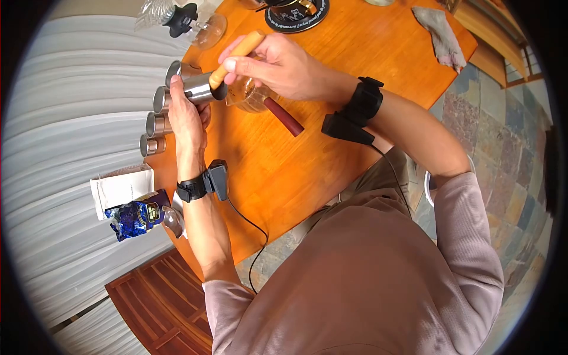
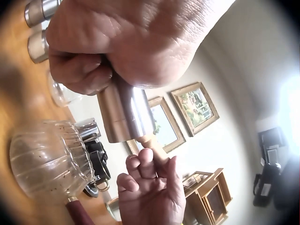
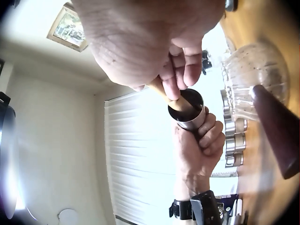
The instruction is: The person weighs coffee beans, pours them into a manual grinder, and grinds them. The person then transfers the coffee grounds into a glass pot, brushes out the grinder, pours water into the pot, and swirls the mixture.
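Note:
My left hand (image 1: 188, 121) grips a shiny metal cylinder (image 1: 200, 89), tilted with its mouth toward my right hand. In the right wrist view the cylinder's dark hollow inside shows. My right hand (image 1: 285, 66) pinches a light wooden handle (image 1: 239, 56) between thumb and fingers, and its lower end goes into the cylinder's mouth (image 3: 197, 96). Whatever tip the handle carries is hidden inside. Just below the hands on the table stands a ribbed glass pot (image 2: 44, 157) with a dark red handle (image 1: 284, 116), specks showing on its glass.
Several metal canisters (image 1: 157, 124) line the table's left edge beside my left hand. A glass dripper on a black stand (image 1: 180, 21) is at the far left. Also here are a blue foil bag (image 1: 133, 219), a white packet (image 1: 124, 188), a round black mat (image 1: 290, 25) and a grey cloth (image 1: 438, 38).

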A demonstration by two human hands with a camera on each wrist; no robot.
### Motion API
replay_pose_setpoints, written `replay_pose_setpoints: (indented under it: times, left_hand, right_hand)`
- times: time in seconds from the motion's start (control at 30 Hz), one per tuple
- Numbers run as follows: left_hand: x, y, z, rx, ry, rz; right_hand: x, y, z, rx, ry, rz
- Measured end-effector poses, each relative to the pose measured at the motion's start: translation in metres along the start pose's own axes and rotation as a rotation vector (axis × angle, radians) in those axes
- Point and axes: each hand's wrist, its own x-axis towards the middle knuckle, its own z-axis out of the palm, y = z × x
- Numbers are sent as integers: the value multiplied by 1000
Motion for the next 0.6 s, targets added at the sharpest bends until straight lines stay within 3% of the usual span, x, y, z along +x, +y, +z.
replay_pose_setpoints:
  times: [0.1,0.17,0.43,0.53,0.6]
  left_hand:
    - [7,-8,-8,76,18,28]
    - [9,-12,-11,147,84,37]
    - [9,-8,-4,119,103,30]
    - [11,-12,-9,138,115,45]
    - [11,-14,-13,152,120,47]
  right_hand:
    - [0,3,-17,-83,-92,30]
    - [2,4,-30,-264,-16,58]
    - [2,10,-4,-78,28,-9]
    - [3,6,-18,-240,6,-3]
    - [4,5,-27,-285,111,-19]
